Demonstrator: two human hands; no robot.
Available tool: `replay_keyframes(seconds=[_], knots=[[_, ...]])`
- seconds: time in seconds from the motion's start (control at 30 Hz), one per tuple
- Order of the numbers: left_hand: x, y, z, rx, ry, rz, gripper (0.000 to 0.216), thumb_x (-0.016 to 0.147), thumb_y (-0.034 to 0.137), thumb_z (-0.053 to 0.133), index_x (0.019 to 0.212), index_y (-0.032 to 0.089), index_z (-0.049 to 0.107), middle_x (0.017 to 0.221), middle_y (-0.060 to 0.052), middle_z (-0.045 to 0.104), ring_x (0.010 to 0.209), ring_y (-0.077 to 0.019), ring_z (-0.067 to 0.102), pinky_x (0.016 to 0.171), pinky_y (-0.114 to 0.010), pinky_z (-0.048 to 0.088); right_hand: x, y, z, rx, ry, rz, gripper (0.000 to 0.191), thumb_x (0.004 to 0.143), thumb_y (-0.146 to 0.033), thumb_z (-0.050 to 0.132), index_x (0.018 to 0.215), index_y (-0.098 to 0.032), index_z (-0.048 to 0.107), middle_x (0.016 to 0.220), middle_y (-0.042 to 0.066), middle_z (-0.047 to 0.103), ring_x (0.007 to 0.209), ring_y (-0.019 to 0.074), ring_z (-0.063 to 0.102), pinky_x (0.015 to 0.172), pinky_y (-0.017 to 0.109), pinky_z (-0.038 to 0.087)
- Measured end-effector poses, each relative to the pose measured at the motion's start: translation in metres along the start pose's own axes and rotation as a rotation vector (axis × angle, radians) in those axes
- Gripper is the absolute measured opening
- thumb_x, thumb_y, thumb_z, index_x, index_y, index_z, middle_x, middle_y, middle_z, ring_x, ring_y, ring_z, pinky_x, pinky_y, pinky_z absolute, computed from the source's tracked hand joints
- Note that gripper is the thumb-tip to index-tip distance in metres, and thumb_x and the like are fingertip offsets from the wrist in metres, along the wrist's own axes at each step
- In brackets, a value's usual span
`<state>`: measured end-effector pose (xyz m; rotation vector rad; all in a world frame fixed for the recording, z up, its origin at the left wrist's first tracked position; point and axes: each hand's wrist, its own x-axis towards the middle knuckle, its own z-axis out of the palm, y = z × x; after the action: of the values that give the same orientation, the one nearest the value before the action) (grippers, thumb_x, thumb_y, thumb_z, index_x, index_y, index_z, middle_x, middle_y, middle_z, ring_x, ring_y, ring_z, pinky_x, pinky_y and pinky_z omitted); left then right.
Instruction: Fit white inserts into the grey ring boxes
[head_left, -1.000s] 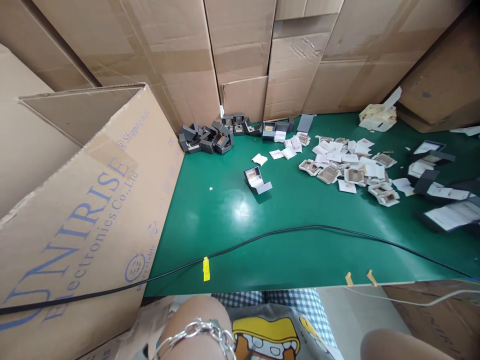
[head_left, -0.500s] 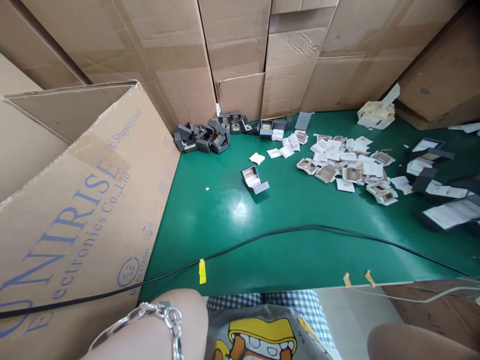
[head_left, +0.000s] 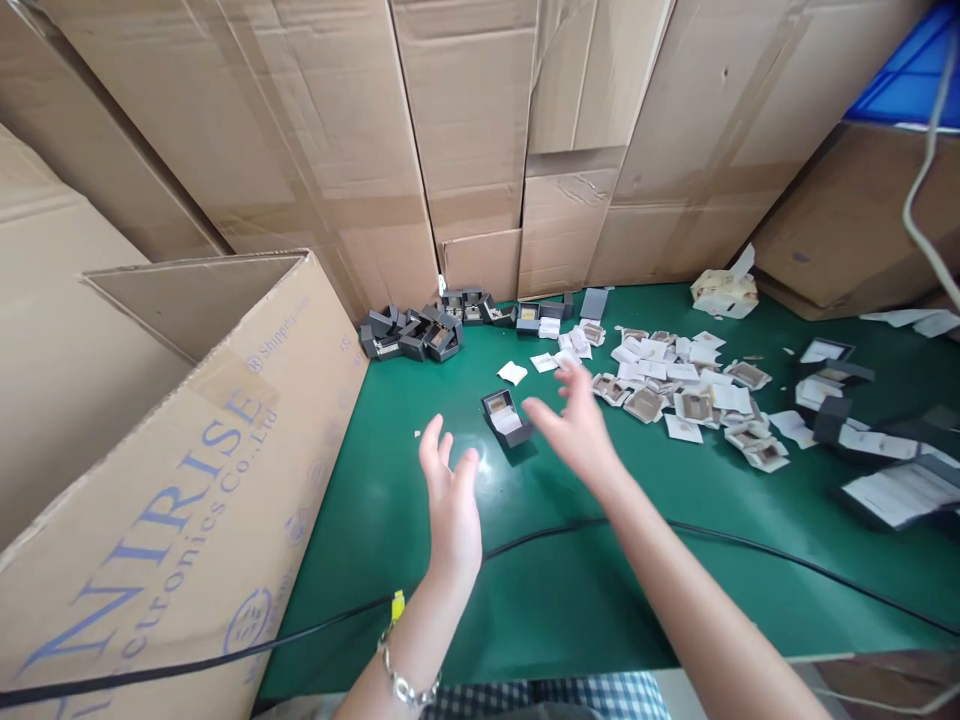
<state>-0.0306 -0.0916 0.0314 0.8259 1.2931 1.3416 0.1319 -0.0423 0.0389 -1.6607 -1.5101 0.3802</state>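
Observation:
On the green tabletop [head_left: 360,540] stands a small dark box [head_left: 507,418] with its lid up and a white and tan lining inside. My left hand [head_left: 452,500] is in front and to the left of it, fingers apart and curved, holding nothing. Just right of the box is my right hand [head_left: 574,425], thumb and fingers spread, also bare. Its thumb comes close to the box; whether they touch I cannot tell. Beyond them lie a folded white paper [head_left: 512,373] and a second white slip [head_left: 544,362].
A large cardboard carton [head_left: 247,420] stands at the left. Dark boxes [head_left: 412,332] are heaped at the back; white papers and tan inserts [head_left: 682,375] are piled to the right. More opened boxes [head_left: 900,490] lie far right. A black cable [head_left: 720,535] crosses the front.
Both hands have come up from the near edge and reached out over the table toward the small box. The camera view has tilted upward. The box appears to stand in the same place.

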Motion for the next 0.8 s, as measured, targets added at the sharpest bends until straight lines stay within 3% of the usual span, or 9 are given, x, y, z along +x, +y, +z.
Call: replay_keyframes(seconds=[0.13, 0.23, 0.33, 0.43, 0.5, 0.57, 0.7, 0.8], knots=[[0.017, -0.005, 0.005, -0.039, 0.031, -0.166, 0.057, 0.083, 0.032, 0.050, 0.134, 0.038, 0.027, 0.152, 0.000, 0.015, 0.139, -0.0196, 0.015, 0.108, -0.034, 0.025, -0.004, -0.014, 0.032, -0.092, -0.229, 0.050, 0.086, 0.069, -0.037, 0.065, 0.141, -0.020, 0.022, 0.132, 0.013, 0.045, 0.115, 0.0338, 0.045, 0.091, 0.044, 0.040], [0.030, -0.005, 0.008, -0.030, -0.043, -0.247, 0.062, 0.080, 0.031, 0.053, 0.136, 0.037, 0.026, 0.152, -0.002, 0.015, 0.139, -0.0193, 0.016, 0.108, -0.033, 0.024, -0.003, -0.015, 0.046, -0.092, -0.267, 0.079, 0.078, 0.071, -0.024, 0.057, 0.141, -0.020, 0.022, 0.119, 0.013, 0.055, 0.106, 0.0313, 0.053, 0.085, 0.041, 0.044], [0.042, -0.002, 0.018, -0.055, -0.084, -0.316, 0.070, 0.078, 0.027, 0.056, 0.140, 0.032, 0.021, 0.151, -0.006, 0.018, 0.137, -0.0187, 0.024, 0.108, -0.032, 0.025, -0.001, -0.007, 0.050, 0.029, -0.234, 0.122, 0.068, 0.072, -0.023, 0.055, 0.136, -0.019, 0.031, 0.112, 0.011, 0.059, 0.101, 0.0268, 0.057, 0.083, 0.036, 0.046], [0.055, -0.002, 0.034, -0.139, -0.110, -0.314, 0.074, 0.077, 0.024, 0.058, 0.141, 0.024, 0.022, 0.142, -0.012, 0.038, 0.126, -0.0197, 0.042, 0.102, -0.032, 0.034, -0.003, -0.001, 0.053, 0.172, -0.154, 0.186, 0.060, 0.074, -0.027, 0.055, 0.131, -0.019, 0.037, 0.113, 0.009, 0.059, 0.099, 0.0229, 0.059, 0.084, 0.034, 0.047], [0.064, -0.005, 0.044, -0.188, -0.187, -0.290, 0.058, 0.075, 0.022, 0.059, 0.130, 0.016, 0.041, 0.123, -0.015, 0.057, 0.110, -0.0222, 0.056, 0.095, -0.034, 0.041, -0.006, -0.001, 0.058, 0.221, -0.118, 0.195, 0.059, 0.076, -0.029, 0.054, 0.132, -0.019, 0.037, 0.116, 0.009, 0.058, 0.102, 0.0219, 0.058, 0.086, 0.034, 0.048], [0.072, -0.010, 0.050, -0.210, -0.220, -0.224, 0.039, 0.072, 0.020, 0.060, 0.110, 0.010, 0.058, 0.105, -0.014, 0.066, 0.097, -0.0226, 0.062, 0.090, -0.034, 0.044, -0.009, -0.003, 0.062, 0.221, -0.117, 0.136, 0.061, 0.077, -0.029, 0.052, 0.134, -0.018, 0.034, 0.123, 0.010, 0.054, 0.110, 0.0221, 0.054, 0.091, 0.035, 0.046], [0.083, -0.020, 0.047, -0.277, -0.195, -0.132, 0.026, 0.068, 0.019, 0.065, 0.093, 0.009, 0.065, 0.093, -0.011, 0.069, 0.087, -0.0206, 0.064, 0.087, -0.033, 0.046, -0.011, -0.014, 0.040, 0.085, -0.131, -0.132, 0.077, 0.076, -0.028, 0.055, 0.143, -0.017, 0.018, 0.141, 0.014, 0.035, 0.130, 0.0279, 0.033, 0.103, 0.047, 0.034], [0.087, -0.022, 0.042, -0.323, -0.207, -0.152, 0.029, 0.069, 0.020, 0.066, 0.096, 0.011, 0.065, 0.096, -0.011, 0.068, 0.087, -0.0208, 0.064, 0.085, -0.035, 0.047, -0.014, -0.021, -0.001, -0.001, 0.096, -0.238, 0.068, 0.082, -0.032, 0.053, 0.142, -0.025, 0.021, 0.143, 0.010, 0.032, 0.132, 0.0299, 0.029, 0.104, 0.053, 0.030]])
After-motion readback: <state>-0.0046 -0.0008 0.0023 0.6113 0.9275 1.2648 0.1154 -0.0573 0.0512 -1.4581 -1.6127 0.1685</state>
